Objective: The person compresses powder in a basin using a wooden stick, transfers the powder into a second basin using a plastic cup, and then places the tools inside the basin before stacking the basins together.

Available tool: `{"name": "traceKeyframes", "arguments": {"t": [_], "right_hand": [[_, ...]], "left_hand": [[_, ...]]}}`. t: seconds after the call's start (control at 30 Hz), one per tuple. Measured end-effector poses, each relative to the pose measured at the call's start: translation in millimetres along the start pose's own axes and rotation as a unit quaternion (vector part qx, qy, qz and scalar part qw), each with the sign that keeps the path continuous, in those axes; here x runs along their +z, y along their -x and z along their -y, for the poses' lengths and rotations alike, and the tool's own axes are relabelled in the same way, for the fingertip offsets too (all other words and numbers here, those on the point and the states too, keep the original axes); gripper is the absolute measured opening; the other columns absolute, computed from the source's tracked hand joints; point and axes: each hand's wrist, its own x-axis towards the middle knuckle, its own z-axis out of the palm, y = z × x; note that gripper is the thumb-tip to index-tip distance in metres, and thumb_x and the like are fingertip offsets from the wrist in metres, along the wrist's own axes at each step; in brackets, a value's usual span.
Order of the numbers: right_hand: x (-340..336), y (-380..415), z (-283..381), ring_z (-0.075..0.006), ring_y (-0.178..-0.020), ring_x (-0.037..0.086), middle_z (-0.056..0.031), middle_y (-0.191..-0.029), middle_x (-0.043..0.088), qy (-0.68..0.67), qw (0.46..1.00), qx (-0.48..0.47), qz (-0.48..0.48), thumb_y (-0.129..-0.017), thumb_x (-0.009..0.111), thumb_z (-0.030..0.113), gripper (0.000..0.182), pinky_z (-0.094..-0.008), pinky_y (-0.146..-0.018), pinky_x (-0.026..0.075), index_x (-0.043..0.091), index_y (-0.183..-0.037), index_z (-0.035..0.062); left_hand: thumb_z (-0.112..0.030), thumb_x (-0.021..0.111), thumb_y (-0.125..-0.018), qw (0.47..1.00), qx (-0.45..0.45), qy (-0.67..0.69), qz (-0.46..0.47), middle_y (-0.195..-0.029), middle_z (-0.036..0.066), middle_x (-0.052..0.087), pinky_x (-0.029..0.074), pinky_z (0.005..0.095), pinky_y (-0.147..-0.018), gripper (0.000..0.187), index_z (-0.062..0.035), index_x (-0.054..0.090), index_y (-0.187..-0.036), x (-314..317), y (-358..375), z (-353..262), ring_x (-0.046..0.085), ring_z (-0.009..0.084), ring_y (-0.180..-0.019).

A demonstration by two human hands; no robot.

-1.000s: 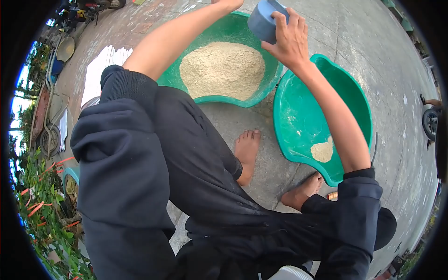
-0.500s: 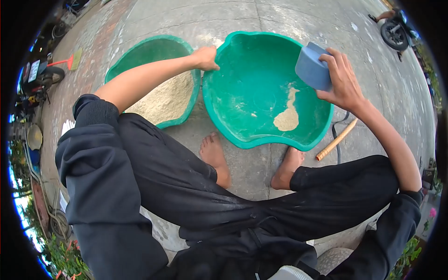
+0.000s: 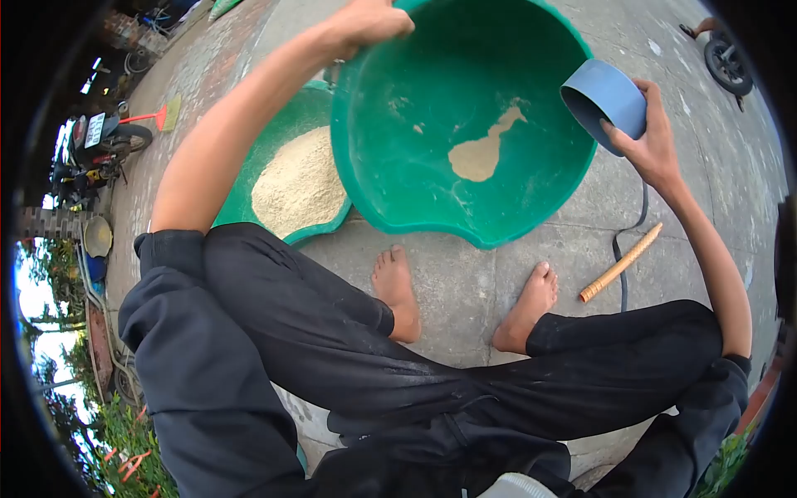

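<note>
My left hand (image 3: 369,23) is closed on the upper left rim of a large green basin (image 3: 398,217), which is tilted up off the ground. A small patch of pale powder (image 3: 477,159) lies on the basin's inner surface. At the right, my right hand (image 3: 652,141) grips a blue-grey round container (image 3: 610,95), its open side turned toward the lower left. Part of the large basin overlaps a second green basin (image 3: 249,170), which holds a heap of pale powder (image 3: 300,184).
On the concrete near my right foot lie a yellowish stick (image 3: 621,264) and a dark strap (image 3: 643,207). A parked motorbike (image 3: 104,141) and a red broom (image 3: 162,116) are at the left. Another motorbike's wheel (image 3: 727,66) shows at the upper right.
My left hand has raised its side of the large basin, which is now tilted. My right hand has moved slightly right, and the round container has turned so that its opening shows.
</note>
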Motion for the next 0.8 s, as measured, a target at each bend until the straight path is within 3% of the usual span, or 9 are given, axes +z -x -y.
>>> {"name": "traceKeyframes", "arguments": {"t": [0.1, 0.23, 0.3, 0.37, 0.47, 0.53, 0.57, 0.6, 0.8], "right_hand": [[-4, -5, 8, -0.0307, -0.094, 0.061, -0.02, -0.108, 0.059, -0.023, 1.0, -0.011, -0.011, -0.07, 0.073, 0.034, 0.068, -0.0415, -0.082, 0.05, 0.043, -0.123, 0.0024], [2, -8, 21, -0.0292, -0.093, 0.06, -0.0187, -0.107, 0.058, -0.04, 0.999, 0.0, -0.01, -0.069, 0.073, 0.034, 0.068, -0.041, -0.081, 0.05, 0.044, -0.122, 0.0027], [5, -8, 30, -0.0291, -0.093, 0.06, -0.0185, -0.106, 0.058, -0.049, 0.999, 0.013, 0.001, -0.069, 0.073, 0.034, 0.067, -0.041, -0.081, 0.05, 0.044, -0.121, 0.0027], [7, -7, 42, -0.0286, -0.092, 0.059, -0.0181, -0.104, 0.057, -0.08, 0.996, 0.036, 0.033, -0.069, 0.073, 0.035, 0.067, -0.0407, -0.08, 0.05, 0.044, -0.121, 0.0027], [12, -9, 51, -0.0284, -0.091, 0.058, -0.0177, -0.103, 0.057, -0.067, 0.996, 0.014, 0.056, -0.068, 0.073, 0.036, 0.068, -0.0404, -0.079, 0.049, 0.044, -0.119, 0.0024], [14, -9, 60, -0.0282, -0.09, 0.058, -0.0178, -0.102, 0.057, -0.065, 0.996, 0.0, 0.057, -0.068, 0.073, 0.036, 0.068, -0.0402, -0.078, 0.048, 0.044, -0.119, 0.0023], [14, -9, 64, -0.028, -0.089, 0.057, -0.018, -0.102, 0.056, -0.062, 0.996, -0.006, 0.06, -0.068, 0.073, 0.036, 0.067, -0.0401, -0.078, 0.048, 0.044, -0.118, 0.0021], [14, -10, 65, -0.0284, -0.089, 0.057, -0.0184, -0.102, 0.056, -0.061, 0.996, -0.019, 0.055, -0.067, 0.073, 0.036, 0.067, -0.0406, -0.078, 0.048, 0.044, -0.117, 0.0017], [12, -15, 70, -0.0288, -0.09, 0.059, -0.0193, -0.102, 0.057, -0.053, 0.997, -0.008, 0.049, -0.068, 0.073, 0.035, 0.066, -0.0399, -0.079, 0.049, 0.044, -0.117, 0.0011]], "left_hand": [[-0.001, 0.06, -0.07, 0.991, 0.036, 0.112, -0.068, -0.077, 0.01, 0.064, 0.05, 0.0337, -0.059, 0.031, 0.0001, 0.066, -0.101, -76, 41, -1, 0.06, 0.0177, -0.066], [0.006, 0.055, -0.07, 0.975, 0.101, -0.026, -0.195, -0.087, 0.008, 0.069, 0.051, 0.0314, -0.064, 0.047, -0.0019, 0.065, -0.115, -163, 118, 8, 0.065, 0.0197, -0.073], [0.01, 0.058, -0.067, 0.949, 0.216, 0.008, -0.231, -0.082, 0.011, 0.066, 0.048, 0.0309, -0.065, 0.023, 0.0121, 0.063, -0.089, -201, 142, 32, 0.059, 0.0189, -0.068], [-0.008, 0.059, -0.081, 0.939, 0.059, -0.124, -0.317, -0.081, 0.007, 0.066, 0.051, 0.027, -0.06, 0.045, -0.0072, 0.062, -0.125, -224, 186, 44, 0.06, 0.0104, -0.063], [-0.013, 0.058, -0.081, 0.854, 0.061, -0.297, -0.423, -0.068, 0.007, 0.064, 0.048, 0.0303, -0.059, 0.036, -0.0084, 0.065, -0.116, -196, 231, 53, 0.062, 0.0131, -0.059], [-0.004, 0.063, -0.078, 0.826, 0.08, -0.341, -0.442, -0.074, 0.016, 0.063, 0.048, 0.0331, -0.062, 0.027, -0.003, 0.064, -0.106, -159, 255, 70, 0.063, 0.0268, -0.062], [-0.001, 0.065, -0.081, 0.787, 0.149, -0.385, -0.459, -0.083, 0.019, 0.064, 0.049, 0.0329, -0.061, 0.035, -0.0007, 0.063, -0.116, -153, 263, 97, 0.062, 0.0219, -0.063], [0.0, 0.066, -0.078, 0.733, 0.19, -0.43, -0.491, -0.084, 0.02, 0.063, 0.05, 0.0384, -0.063, 0.03, 0.0, 0.063, -0.108, -145, 271, 111, 0.063, 0.034, -0.069], [0.003, 0.062, -0.064, 0.726, 0.146, -0.469, -0.482, -0.079, 0.013, 0.055, 0.047, 0.0432, -0.057, 0.025, -0.0045, 0.054, -0.087, -120, 321, 162, 0.058, 0.0355, -0.067]]}}
